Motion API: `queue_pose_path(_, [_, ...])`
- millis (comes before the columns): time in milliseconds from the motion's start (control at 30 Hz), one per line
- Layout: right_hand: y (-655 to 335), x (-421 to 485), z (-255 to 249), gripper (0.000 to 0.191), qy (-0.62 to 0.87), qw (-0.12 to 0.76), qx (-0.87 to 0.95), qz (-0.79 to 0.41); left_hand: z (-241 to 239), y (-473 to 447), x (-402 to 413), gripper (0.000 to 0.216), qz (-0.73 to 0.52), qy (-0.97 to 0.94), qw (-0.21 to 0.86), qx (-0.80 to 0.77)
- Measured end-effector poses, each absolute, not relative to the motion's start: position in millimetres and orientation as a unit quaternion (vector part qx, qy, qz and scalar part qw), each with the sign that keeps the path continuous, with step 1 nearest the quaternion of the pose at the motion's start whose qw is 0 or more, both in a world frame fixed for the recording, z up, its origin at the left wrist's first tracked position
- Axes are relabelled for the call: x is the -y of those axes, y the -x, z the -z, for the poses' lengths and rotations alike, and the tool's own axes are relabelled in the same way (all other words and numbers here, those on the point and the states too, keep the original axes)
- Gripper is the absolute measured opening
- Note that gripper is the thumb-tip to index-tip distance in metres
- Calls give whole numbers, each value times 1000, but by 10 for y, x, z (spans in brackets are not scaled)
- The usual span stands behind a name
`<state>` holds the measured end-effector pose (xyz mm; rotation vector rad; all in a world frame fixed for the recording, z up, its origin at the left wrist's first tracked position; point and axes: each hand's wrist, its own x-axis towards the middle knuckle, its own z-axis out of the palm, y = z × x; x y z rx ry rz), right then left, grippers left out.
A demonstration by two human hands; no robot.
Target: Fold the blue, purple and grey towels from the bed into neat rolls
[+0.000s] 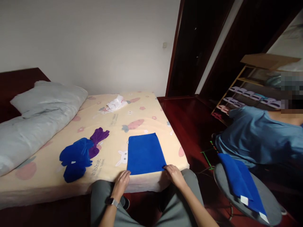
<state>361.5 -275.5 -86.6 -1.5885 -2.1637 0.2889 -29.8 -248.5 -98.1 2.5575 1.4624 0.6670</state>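
A folded blue cloth [145, 152] lies flat on the bed [113, 126] near its front edge. My left hand [121, 181] pinches the cloth's near left corner, fingers curled. At the near right corner my right hand [174, 174] grips the edge the same way. A watch sits on my left wrist. My knees in grey trousers are just below the bed edge.
A heap of blue and purple cloths [79, 154] lies to the left. A grey pillow [38, 110] and a white plastic bag [115, 103] lie farther back. At right a person in blue [258, 135] sits by a grey chair [267, 195] bearing blue cloths [241, 183], near a shoe rack [248, 94].
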Motion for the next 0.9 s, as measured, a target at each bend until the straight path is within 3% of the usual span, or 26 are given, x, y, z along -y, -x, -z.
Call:
queue_pose_path(267, [-3696,2823,909,35,522,222,806,-166,878,335,2507,31,-172,-869,62,-461])
queue_pose_path(467, [-3733,2742,925,28,566,273,750,-205,879,292,2409,21,-261,-807,139,-510])
queue_pose_path(767, [-3775,2621,1054,29,590,351,652,-321,1115,310,2293,36,-334,-701,228,-587])
queue_pose_path(900, [-3718,2521,1099,36,621,375,610,-319,1226,273,2236,41,-347,-671,226,-615])
